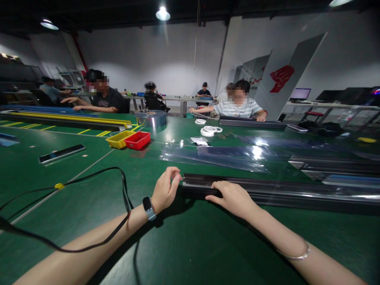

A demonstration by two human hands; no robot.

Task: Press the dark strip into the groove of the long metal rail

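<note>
A long black profile bar (pixel 279 190) lies across the green table, running off to the right edge of the view. My right hand (pixel 233 196) grips it near its left end, with the thumb on the near side and the fingers over the top. Just beyond that end is my left hand (pixel 166 188), its fingers curled in toward the thumb. Whatever it may hold is hidden or too small to make out. Clear plastic film strips (pixel 213 156) lie flat behind the bar.
A yellow bin (pixel 118 140) and a red bin (pixel 137 141) stand left of the film. White tape rolls (pixel 209 131) lie farther back. More profiles (pixel 332 166) are at right, a phone (pixel 62 153) at left. A black cable (pixel 97 249) crosses my left forearm. Co-workers sit across the table.
</note>
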